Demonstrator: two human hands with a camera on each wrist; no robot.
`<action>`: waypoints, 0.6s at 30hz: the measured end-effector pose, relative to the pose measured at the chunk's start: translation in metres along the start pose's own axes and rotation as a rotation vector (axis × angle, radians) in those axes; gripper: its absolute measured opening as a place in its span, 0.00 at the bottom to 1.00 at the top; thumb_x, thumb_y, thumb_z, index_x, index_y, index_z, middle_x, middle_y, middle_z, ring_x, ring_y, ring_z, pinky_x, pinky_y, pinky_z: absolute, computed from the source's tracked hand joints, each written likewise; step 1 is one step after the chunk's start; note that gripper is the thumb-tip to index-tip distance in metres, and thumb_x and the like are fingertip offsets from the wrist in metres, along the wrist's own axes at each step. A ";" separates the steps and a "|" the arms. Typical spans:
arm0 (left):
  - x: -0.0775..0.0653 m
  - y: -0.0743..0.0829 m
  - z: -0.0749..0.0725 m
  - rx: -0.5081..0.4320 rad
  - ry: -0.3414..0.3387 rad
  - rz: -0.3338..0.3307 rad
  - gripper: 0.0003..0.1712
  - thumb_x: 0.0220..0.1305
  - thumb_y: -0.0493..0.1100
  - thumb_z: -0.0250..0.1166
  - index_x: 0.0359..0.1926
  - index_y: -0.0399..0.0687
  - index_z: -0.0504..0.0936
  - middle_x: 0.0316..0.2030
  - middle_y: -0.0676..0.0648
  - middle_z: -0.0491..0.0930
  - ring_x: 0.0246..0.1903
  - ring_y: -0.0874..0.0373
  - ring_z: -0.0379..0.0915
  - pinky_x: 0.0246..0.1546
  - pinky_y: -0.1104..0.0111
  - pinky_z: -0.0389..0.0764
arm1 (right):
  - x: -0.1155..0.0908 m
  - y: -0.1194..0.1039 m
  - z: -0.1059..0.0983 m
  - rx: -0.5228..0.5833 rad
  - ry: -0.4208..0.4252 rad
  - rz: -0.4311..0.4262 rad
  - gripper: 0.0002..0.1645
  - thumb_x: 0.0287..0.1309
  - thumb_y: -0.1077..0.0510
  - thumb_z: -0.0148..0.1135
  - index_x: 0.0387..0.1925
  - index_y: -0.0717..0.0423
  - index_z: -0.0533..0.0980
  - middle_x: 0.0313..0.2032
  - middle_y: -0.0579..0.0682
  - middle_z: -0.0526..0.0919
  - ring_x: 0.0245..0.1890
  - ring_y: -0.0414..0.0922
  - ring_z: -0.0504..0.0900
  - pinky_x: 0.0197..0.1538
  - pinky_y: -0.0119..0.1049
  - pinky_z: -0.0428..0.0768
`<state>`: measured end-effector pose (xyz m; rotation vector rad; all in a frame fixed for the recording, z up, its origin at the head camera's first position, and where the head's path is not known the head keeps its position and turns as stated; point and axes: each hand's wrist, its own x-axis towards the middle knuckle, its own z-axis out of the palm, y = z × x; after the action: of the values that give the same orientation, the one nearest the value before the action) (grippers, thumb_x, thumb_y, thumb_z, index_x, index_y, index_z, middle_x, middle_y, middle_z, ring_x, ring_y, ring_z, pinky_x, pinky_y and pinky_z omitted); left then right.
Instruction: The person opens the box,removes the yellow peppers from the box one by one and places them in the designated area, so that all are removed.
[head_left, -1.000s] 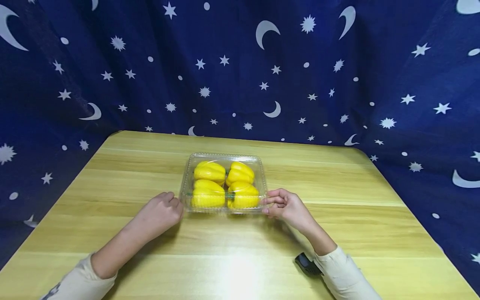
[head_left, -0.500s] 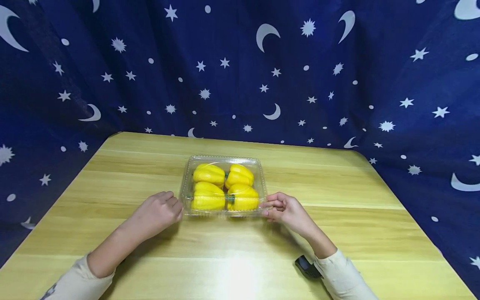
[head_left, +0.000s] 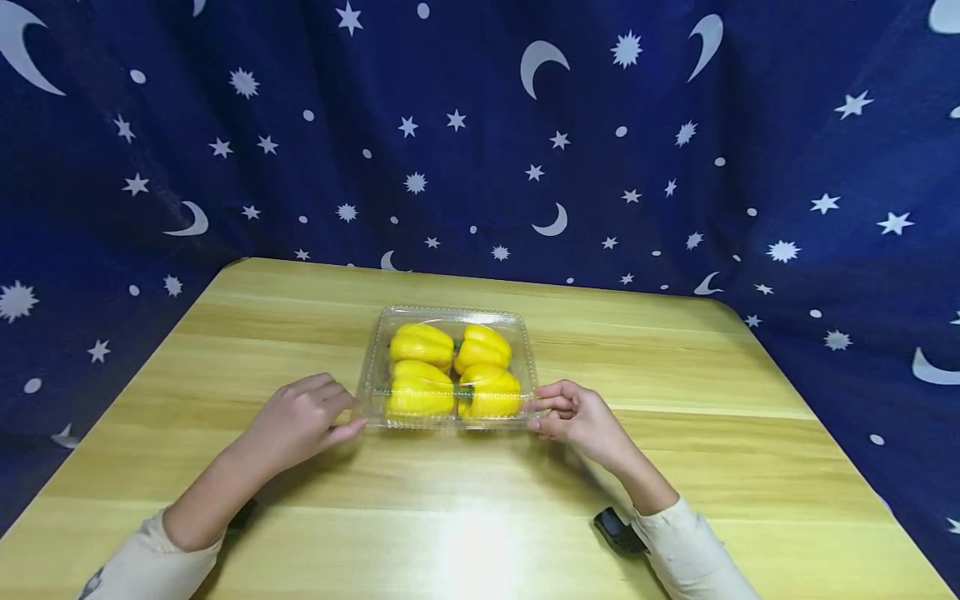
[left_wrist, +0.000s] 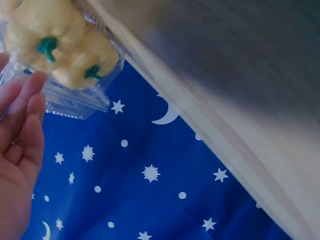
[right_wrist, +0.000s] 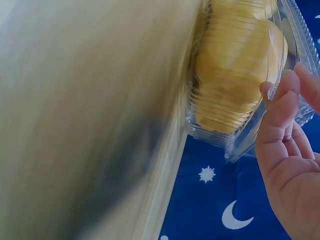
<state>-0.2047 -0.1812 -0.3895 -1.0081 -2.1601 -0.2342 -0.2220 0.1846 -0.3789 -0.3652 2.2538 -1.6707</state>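
A clear plastic clamshell container (head_left: 450,314) stands on the table with its lid down. Through the plastic show several yellow bell peppers (head_left: 422,387) with green stems, arranged in two rows. At the container's front right corner my right hand (head_left: 579,421) pinches the rim between thumb and fingers; the right wrist view shows these fingertips (right_wrist: 290,82) at the edge of the lid. My left hand (head_left: 296,425) is at the front left corner, its fingers loosely bent and its thumb pointing toward the rim. In the left wrist view its relaxed fingers (left_wrist: 31,95) overlap the container without gripping it.
The container sits on a light wood table (head_left: 675,467). A small black device (head_left: 618,531) is beside the right sleeve. Behind the table hangs a dark blue curtain (head_left: 465,100) with white moons and stars.
My left hand has loosened from a closed fist at the left corner and drawn slightly back to the left, thumb extended. The right hand and container stay about where they were.
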 end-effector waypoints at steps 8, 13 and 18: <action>-0.003 -0.003 -0.001 -0.113 -0.061 -0.127 0.12 0.43 0.50 0.71 0.25 0.46 0.83 0.24 0.52 0.82 0.27 0.60 0.77 0.27 0.70 0.79 | 0.000 0.000 0.000 -0.005 0.002 -0.002 0.26 0.51 0.66 0.62 0.50 0.73 0.64 0.47 0.68 0.77 0.37 0.45 0.83 0.42 0.42 0.80; -0.004 -0.002 0.000 -0.148 -0.058 -0.129 0.13 0.41 0.49 0.73 0.26 0.47 0.83 0.24 0.53 0.82 0.28 0.61 0.76 0.29 0.70 0.79 | -0.002 0.001 -0.001 -0.020 0.008 -0.005 0.27 0.49 0.66 0.63 0.50 0.73 0.64 0.47 0.68 0.78 0.33 0.46 0.82 0.40 0.37 0.80; -0.004 -0.003 -0.002 -0.148 -0.061 -0.123 0.13 0.39 0.49 0.74 0.26 0.47 0.83 0.25 0.53 0.82 0.28 0.61 0.76 0.29 0.70 0.79 | -0.003 -0.001 0.000 -0.060 0.010 -0.028 0.27 0.48 0.66 0.64 0.49 0.73 0.66 0.45 0.67 0.79 0.31 0.41 0.81 0.38 0.32 0.80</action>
<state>-0.2047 -0.1863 -0.3905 -0.9750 -2.2900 -0.4323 -0.2189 0.1859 -0.3776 -0.4058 2.3200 -1.6250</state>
